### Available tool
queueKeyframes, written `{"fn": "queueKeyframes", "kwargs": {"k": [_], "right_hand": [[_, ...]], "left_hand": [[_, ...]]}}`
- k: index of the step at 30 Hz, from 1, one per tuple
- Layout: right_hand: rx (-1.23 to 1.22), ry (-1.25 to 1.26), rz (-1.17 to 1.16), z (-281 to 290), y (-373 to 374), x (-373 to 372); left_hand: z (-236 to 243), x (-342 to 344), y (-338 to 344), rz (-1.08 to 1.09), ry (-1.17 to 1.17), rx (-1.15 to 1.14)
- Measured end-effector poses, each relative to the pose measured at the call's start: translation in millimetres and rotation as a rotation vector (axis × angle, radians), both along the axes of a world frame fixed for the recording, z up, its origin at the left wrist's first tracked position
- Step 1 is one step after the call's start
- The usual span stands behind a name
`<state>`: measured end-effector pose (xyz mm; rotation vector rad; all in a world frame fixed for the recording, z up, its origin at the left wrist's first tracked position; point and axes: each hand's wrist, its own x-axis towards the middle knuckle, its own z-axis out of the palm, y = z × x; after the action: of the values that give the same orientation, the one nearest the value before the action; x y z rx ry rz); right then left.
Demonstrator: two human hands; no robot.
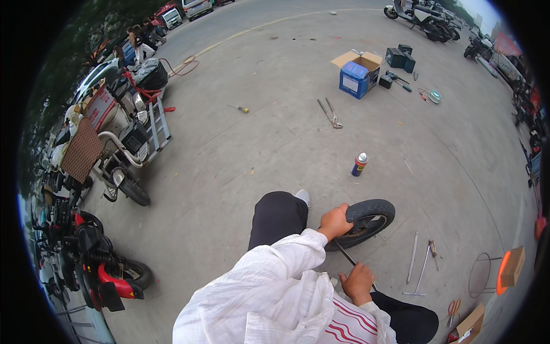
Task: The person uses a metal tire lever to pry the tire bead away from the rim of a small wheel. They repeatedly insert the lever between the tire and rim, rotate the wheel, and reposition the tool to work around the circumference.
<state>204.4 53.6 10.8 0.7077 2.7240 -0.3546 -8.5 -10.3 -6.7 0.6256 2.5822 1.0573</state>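
Note:
A small scooter wheel with a black tyre (pixel 381 209) stands tilted between my legs. My left hand (pixel 337 222) is closed over the tyre's near left edge. In my right hand (pixel 357 283) is the handle end of a dark metal tyre lever (pixel 346 254), which slants up to the wheel. The lever's far end meets the wheel just below my left hand; whether it sits under the tyre's bead I cannot make out. Part of the wheel's lower left side is hidden by my left hand and sleeve.
Beyond the wheel stands a spray can (pixel 359 164). Pliers (pixel 330 114), a screwdriver (pixel 239 108) and a blue box (pixel 355 79) lie farther off. To the right are a T-handle wrench (pixel 422 269), a metal bar (pixel 412 258) and scissors (pixel 453 309). Parked scooters (pixel 109 269) line the left.

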Motion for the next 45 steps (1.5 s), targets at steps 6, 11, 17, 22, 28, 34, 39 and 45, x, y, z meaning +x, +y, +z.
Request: {"fn": "queueKeyframes", "kwargs": {"k": [6,11,17,22,28,34,39,45], "right_hand": [[-0.039,0.001,0.006,-6.0,4.0,0.9],[-0.139,0.023,-0.012,-28.6,46.9,-6.0],[-0.003,0.062,-0.017,-30.6,30.6,-2.4],[-0.049,0.013,-0.028,-18.2,12.4,-1.1],[-0.072,0.056,-0.002,-43.6,54.7,-5.4],[0.034,0.0,-0.023,-30.2,26.8,-5.4],[-0.042,-0.019,-0.039,-34.5,40.0,-8.3],[-0.007,0.019,-0.025,-40.7,39.1,-7.0]], "left_hand": [[-1.0,0.3,0.3,-0.009,-0.005,0.0],[-1.5,2.7,2.5,-0.004,0.02,0.002],[-1.3,5.1,6.1,0.005,0.014,-0.009],[-6.7,1.8,4.2,-0.037,0.027,0.03],[-1.2,7.3,5.8,0.002,0.039,-0.027],[-7.4,2.4,5.2,-0.004,0.054,0.025],[2.0,5.5,3.8,-0.001,0.055,0.007],[-0.6,4.3,4.0,0.002,0.054,0.01]]}}
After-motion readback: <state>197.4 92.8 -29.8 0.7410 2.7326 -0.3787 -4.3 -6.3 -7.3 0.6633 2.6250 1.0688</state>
